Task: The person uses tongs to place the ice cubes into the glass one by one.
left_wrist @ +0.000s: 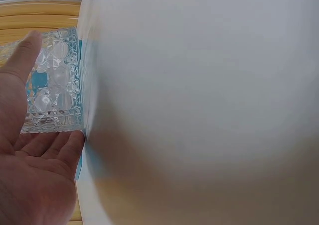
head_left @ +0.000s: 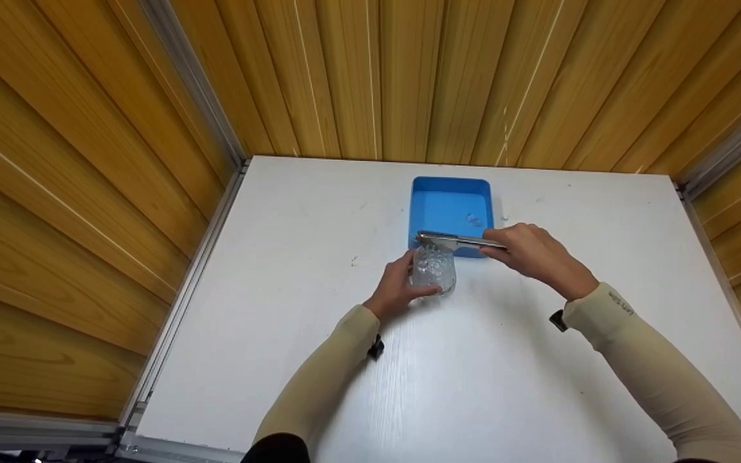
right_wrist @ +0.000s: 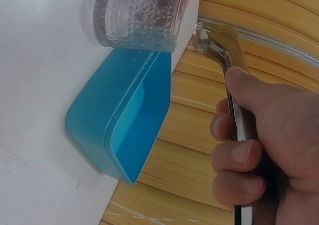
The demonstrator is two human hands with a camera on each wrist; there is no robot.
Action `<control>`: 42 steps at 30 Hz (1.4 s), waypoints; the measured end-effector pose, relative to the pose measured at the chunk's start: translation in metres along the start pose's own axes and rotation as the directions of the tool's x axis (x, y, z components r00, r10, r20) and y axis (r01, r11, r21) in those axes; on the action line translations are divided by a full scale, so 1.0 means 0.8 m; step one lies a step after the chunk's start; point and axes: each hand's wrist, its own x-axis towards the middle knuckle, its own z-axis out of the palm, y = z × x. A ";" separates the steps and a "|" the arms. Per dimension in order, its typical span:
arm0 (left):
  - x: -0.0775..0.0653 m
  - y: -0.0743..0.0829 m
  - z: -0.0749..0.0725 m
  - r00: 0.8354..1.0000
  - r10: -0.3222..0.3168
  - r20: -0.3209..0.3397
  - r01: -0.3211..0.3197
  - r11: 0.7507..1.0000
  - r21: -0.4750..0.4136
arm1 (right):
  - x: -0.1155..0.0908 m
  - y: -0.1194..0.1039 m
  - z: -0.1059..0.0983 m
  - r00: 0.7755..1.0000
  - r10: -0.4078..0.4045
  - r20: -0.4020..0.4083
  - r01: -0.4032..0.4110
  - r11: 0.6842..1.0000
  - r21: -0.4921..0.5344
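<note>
My left hand [head_left: 398, 286] holds a clear patterned glass [head_left: 433, 270], thumb on one side and fingers on the other, beside the near edge of a blue tray [head_left: 411, 212]. In the left wrist view the left hand [left_wrist: 42, 170] is around the faceted glass [left_wrist: 55, 80], which stands on the table. My right hand [head_left: 534, 254] grips shiny metal tongs [head_left: 467, 240], their tips over the glass's mouth. The right wrist view shows the right hand's fingers [right_wrist: 239, 155] curled round the tongs [right_wrist: 239, 115]. Whether the tips pinch anything I cannot tell.
Small clear pieces [head_left: 474, 220] like ice lie in the tray's right side. The white table [head_left: 280, 289] has a few small specks on it. Wood-look panels [head_left: 402, 77] rise behind it and at both sides, with a metal frame rail [head_left: 197, 244] along the left edge.
</note>
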 end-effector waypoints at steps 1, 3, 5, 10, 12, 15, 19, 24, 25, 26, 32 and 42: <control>0.000 0.000 0.000 1.000 0.000 -0.001 0.000 1.000 0.002 | 0.000 0.000 0.001 1.000 -0.002 0.000 0.002 1.000 -0.002; 0.000 0.000 0.000 1.000 -0.001 0.000 0.001 1.000 0.004 | -0.001 0.001 0.002 1.000 -0.005 -0.001 0.005 1.000 -0.006; -0.001 0.000 0.000 1.000 -0.005 -0.001 0.005 1.000 0.006 | -0.001 0.002 0.003 1.000 -0.006 -0.006 0.006 1.000 -0.012; -0.001 0.000 0.000 1.000 -0.005 -0.003 0.005 1.000 0.021 | -0.001 0.002 0.004 1.000 -0.001 -0.013 0.000 1.000 -0.023; -0.001 0.001 -0.001 1.000 -0.005 0.000 0.005 1.000 0.022 | -0.001 0.002 0.004 1.000 0.000 -0.009 0.000 1.000 -0.027; 0.000 0.002 0.000 1.000 -0.008 0.001 0.008 1.000 0.023 | 0.000 0.002 0.004 1.000 0.007 -0.009 -0.008 0.999 -0.035; 0.000 0.003 0.000 1.000 -0.015 -0.005 0.016 1.000 0.018 | 0.000 0.003 0.005 1.000 0.018 -0.018 -0.019 0.999 -0.042; 0.000 0.004 0.001 1.000 -0.031 -0.005 0.031 0.999 0.009 | 0.000 0.003 0.005 0.999 0.024 -0.023 -0.025 0.999 -0.040; -0.001 0.004 0.002 0.999 -0.035 -0.004 0.035 0.999 0.006 | 0.000 0.003 0.006 0.999 0.025 -0.022 -0.026 0.999 -0.039; -0.001 0.004 0.002 0.999 -0.039 -0.004 0.039 0.999 0.002 | 0.000 0.003 0.006 0.999 0.026 -0.022 -0.027 0.999 -0.037; -0.001 0.003 0.001 0.999 -0.038 -0.004 0.038 0.999 -0.001 | 0.000 0.002 0.006 0.999 0.034 -0.015 -0.034 0.999 -0.032; -0.001 0.004 0.000 0.999 -0.032 0.003 0.032 0.999 0.008 | 0.001 0.004 0.010 0.999 0.027 -0.031 -0.028 0.999 -0.024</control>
